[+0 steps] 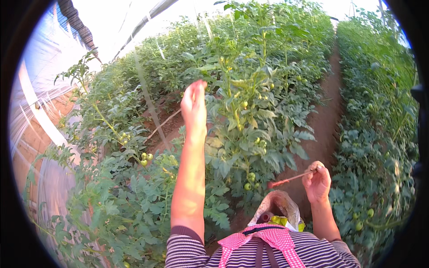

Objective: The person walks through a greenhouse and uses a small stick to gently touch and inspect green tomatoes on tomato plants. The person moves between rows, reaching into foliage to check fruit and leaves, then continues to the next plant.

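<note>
My left hand [195, 104] reaches out with its fingertips beside the upper leaves of a tomato plant [246, 130]. Its fingers lie close together, and whether they pinch a leaf cannot be made out. Held between the thumb and fingers of my right hand [316, 182] is a thin stick brush [293, 178], whose red-coated end points left. That end hovers near a cluster of green tomatoes [250, 177], apart from it. Below the brush, an open bag [291, 201] hangs at my waist. Inside it show a dark round bottle mouth [267, 216] and something yellow [280, 221].
A soil path [326, 110] runs between the plant rows at right. Another tomato stem [104, 119] leans at left, with green fruit [144, 159] low on it. Clear plastic sheeting [55, 63] forms the left wall. A pale string [147, 90] hangs among the plants.
</note>
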`<action>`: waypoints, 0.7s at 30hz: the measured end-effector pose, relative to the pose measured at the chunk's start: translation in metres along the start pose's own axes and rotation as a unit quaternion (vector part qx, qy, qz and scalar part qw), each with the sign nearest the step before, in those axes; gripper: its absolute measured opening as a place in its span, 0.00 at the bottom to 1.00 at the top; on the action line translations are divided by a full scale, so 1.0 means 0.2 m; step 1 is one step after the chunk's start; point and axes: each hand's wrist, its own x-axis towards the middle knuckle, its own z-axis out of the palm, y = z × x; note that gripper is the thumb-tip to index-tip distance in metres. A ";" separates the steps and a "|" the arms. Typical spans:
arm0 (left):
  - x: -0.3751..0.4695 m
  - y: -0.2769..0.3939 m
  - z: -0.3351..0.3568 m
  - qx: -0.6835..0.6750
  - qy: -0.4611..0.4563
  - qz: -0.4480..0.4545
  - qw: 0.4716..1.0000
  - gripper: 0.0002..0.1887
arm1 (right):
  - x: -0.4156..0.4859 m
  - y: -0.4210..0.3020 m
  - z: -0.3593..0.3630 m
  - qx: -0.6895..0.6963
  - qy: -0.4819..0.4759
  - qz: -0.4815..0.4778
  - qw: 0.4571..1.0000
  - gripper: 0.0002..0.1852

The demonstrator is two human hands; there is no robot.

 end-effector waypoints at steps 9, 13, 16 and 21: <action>0.43 -0.17 0.41 0.069 -0.010 -0.123 0.990 0.24 | 0.18 -0.18 -0.26 0.024 0.051 -0.042 0.998 0.10; 0.40 -0.16 0.50 -0.017 -0.055 -0.164 0.985 0.25 | 0.20 -0.15 -0.25 0.021 0.054 -0.036 0.998 0.10; 0.36 -0.10 0.50 -0.028 -0.068 -0.190 0.979 0.20 | 0.19 -0.09 -0.26 0.022 0.052 -0.047 0.997 0.09; 0.22 -0.21 0.39 -0.158 -0.054 -0.136 0.977 0.11 | 0.17 -0.08 -0.25 0.025 0.085 -0.038 0.995 0.09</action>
